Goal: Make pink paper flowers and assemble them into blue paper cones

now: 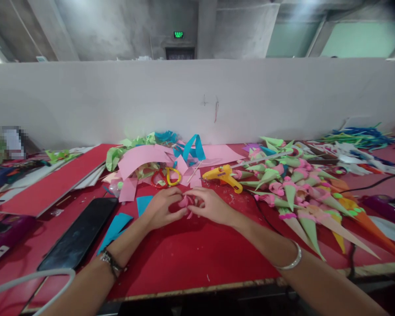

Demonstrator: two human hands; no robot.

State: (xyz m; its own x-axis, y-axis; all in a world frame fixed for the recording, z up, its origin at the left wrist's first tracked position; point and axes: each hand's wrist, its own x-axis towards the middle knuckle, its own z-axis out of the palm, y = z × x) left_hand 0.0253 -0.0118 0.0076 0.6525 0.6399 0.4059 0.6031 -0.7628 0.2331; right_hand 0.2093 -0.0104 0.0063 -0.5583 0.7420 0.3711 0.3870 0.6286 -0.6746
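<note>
L hand (163, 210) & R hand (211, 206) fingers pinch small folded pink petal piece (186, 202) on red table (191, 256).

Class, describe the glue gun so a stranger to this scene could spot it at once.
Start at the red table. Just beyond the right hand, left of the heap of paper cones, lies the glue gun. It is the only yellow, pistol-shaped tool there.

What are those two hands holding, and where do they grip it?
A pink paper piece: the left hand pinches its left side with the fingertips, and the right hand pinches its right side.
</note>
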